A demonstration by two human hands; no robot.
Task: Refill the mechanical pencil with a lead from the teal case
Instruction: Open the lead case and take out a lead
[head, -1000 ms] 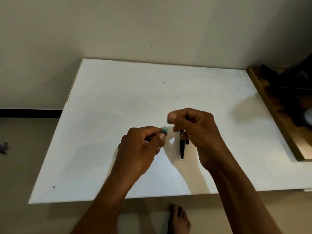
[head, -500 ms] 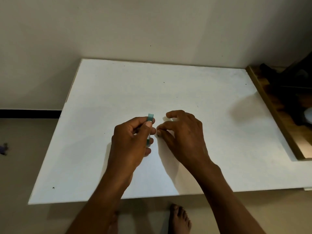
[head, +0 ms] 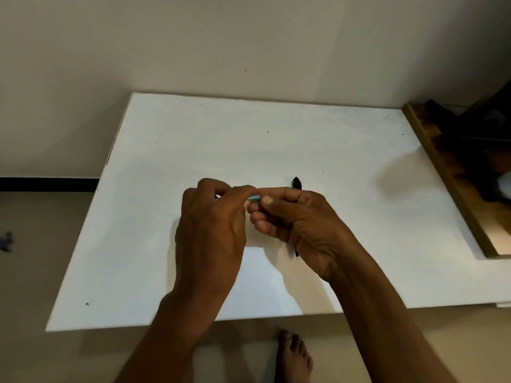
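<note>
The small teal case (head: 254,198) is held level above the white table (head: 249,134), with only a short piece of it showing between my fingers. My left hand (head: 213,230) grips its left part. My right hand (head: 298,219) pinches its right end with thumb and forefinger. The black mechanical pencil (head: 297,183) lies lengthwise on the table under my right hand. Its top end pokes out beyond my fingers and its tip (head: 297,255) shows below my palm. No loose lead can be made out.
A wooden shelf (head: 448,175) with dark objects adjoins the table's right edge. A wall stands behind the table. My bare foot (head: 294,355) is on the floor below the front edge, and a small purple thing (head: 7,240) lies on the floor at far left.
My right hand has risen from the table and closed on the case's end. The case has turned from upright to level. The pencil, hidden half a second ago, shows again.
</note>
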